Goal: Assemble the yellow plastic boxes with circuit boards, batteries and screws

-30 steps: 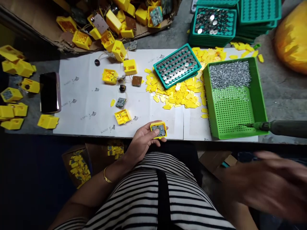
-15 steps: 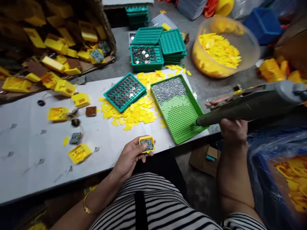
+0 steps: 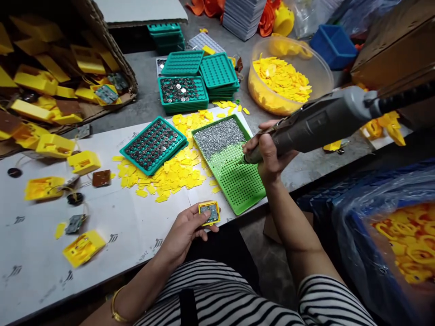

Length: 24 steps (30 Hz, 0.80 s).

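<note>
My left hand (image 3: 186, 231) grips a small yellow plastic case (image 3: 210, 213), its thumb pressed on the grey-green circuit board inside. My right hand (image 3: 270, 154) is wrapped round a dark grey electric screwdriver (image 3: 309, 124), tilted with its tip down over the green perforated tray (image 3: 237, 209). Small silver screws (image 3: 222, 135) fill the far half of that tray. To its left lie loose yellow plastic pieces (image 3: 180, 174) and a teal tray of button cells (image 3: 154, 145).
Opened yellow cases (image 3: 84, 249) with wired boards lie on the left. Behind them stands a cardboard box (image 3: 115, 40) of more cases. Stacked teal trays (image 3: 183, 106) and a clear tub (image 3: 288, 68) of yellow pieces stand at the back. A plastic-lined blue crate (image 3: 360, 235) sits at right.
My right hand has brought the screwdriver left and over the green tray, lifting its rear end. My left hand still holds the yellow case. The whole view has shifted rightward.
</note>
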Motion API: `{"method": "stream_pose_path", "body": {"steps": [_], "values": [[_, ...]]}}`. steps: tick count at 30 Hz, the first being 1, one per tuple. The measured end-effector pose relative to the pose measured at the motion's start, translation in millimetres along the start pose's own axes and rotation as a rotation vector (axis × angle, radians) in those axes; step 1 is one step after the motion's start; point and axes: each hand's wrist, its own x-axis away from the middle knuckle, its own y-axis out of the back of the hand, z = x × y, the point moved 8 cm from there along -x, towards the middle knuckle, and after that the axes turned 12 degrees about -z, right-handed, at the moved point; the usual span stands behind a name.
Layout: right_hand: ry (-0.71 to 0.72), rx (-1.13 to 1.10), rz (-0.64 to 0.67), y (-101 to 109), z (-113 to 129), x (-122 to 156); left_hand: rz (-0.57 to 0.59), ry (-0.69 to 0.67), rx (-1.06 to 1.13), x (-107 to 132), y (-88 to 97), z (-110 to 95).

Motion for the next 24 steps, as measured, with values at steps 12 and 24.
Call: {"method": "stream_pose_path", "body": {"steps": [12,24], "values": [[0.019,0.054,-0.019,-14,-17,-7,-0.007,0.026,0.025,1,1.3,-2],[-0.051,0.086,0.017,-21,-16,-6,-0.092,0.032,0.091,-3,5.8,-2]]}}
